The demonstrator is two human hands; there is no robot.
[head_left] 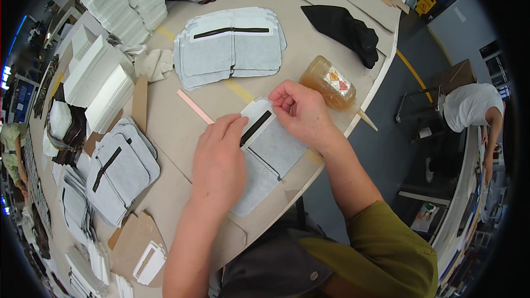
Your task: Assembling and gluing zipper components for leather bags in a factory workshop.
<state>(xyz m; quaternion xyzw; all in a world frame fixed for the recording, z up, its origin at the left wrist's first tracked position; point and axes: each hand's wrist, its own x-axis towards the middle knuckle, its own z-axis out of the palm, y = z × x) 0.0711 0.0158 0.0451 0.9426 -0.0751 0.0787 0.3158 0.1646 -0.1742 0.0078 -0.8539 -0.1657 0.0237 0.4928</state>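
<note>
A pale grey fabric panel [282,143] with a black zipper strip and white border lies in front of me, close to the table's edge. My right hand [301,111] pinches its far edge between thumb and fingers. My left hand [221,160] lies over the panel's left side, its slightly bent fingers resting by the near end of the zipper strip. Part of the panel is hidden beneath that hand. A flat pink strip [194,106] lies just beyond my left fingers. Past my right hand, a clear bottle of amber liquid [329,84] lies on its side, its pointed nozzle over the table edge.
A stack of similar panels [231,49] sits farther back, with another stack [122,168] at left. Black cloth [345,30] lies at the far right. White sheet piles [102,88] and cardboard [137,243] line the left. Another person [473,107] works beyond the aisle.
</note>
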